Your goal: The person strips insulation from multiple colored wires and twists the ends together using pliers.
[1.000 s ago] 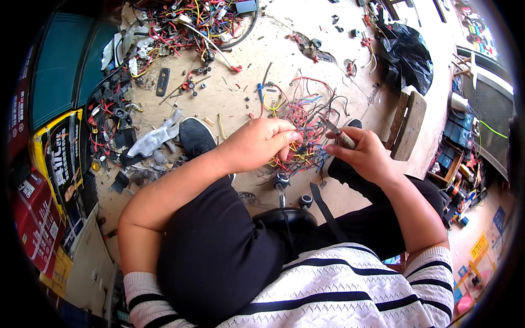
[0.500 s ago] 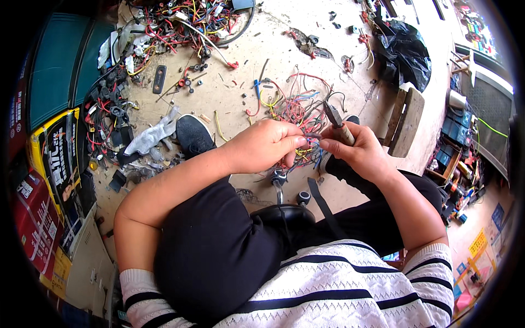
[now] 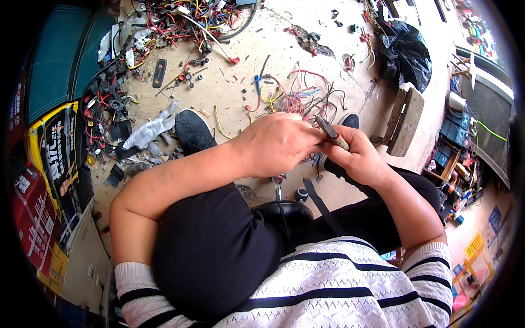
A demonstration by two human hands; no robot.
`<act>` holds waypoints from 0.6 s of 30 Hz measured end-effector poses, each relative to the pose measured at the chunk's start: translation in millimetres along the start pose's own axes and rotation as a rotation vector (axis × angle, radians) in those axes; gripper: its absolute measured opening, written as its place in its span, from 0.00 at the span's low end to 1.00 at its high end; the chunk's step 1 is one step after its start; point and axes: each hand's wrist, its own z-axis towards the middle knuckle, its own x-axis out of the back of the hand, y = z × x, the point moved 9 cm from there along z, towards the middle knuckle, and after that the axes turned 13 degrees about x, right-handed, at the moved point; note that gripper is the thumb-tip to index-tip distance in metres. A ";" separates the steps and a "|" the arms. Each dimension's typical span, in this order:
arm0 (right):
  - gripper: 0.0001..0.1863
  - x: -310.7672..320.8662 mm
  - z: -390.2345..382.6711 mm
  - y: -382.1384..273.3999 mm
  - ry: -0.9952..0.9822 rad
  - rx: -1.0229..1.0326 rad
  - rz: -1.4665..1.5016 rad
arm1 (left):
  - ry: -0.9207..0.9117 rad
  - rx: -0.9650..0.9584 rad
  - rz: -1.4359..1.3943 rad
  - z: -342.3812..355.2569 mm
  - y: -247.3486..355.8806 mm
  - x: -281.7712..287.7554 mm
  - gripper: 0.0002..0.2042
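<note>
My right hand is closed around a pair of pliers, whose metal jaws point up and to the left. Against it is my left hand, its back turned up and its fingers closed. A thin dark wire passed between the two hands half a second ago; my left fingers now mostly hide it. Beyond my hands, a loose tangle of red, blue and dark wires lies on the floor, next to a curved yellow wire.
A big heap of wires lies far left, with black connectors nearer. A grey glove sits by my left shoe. At right are a black plastic bag and a wooden stool. Boxes line the left side.
My left hand has rolled over and moved right against the right hand, covering the wire. The pliers have tipped further left and sit slightly lower in my right hand.
</note>
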 end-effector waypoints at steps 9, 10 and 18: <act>0.06 35.7 4.7 -1.7 0.069 0.140 -0.242 | -0.431 0.669 -0.783 -30.9 -68.8 -29.6 0.12; 0.07 32.6 4.9 -1.5 0.036 0.143 -0.261 | -0.435 0.670 -0.767 -31.1 -69.7 -28.9 0.13; 0.08 6.6 0.8 -6.4 -0.176 0.028 -0.315 | -0.324 0.394 -0.282 -25.0 -55.2 -16.2 0.10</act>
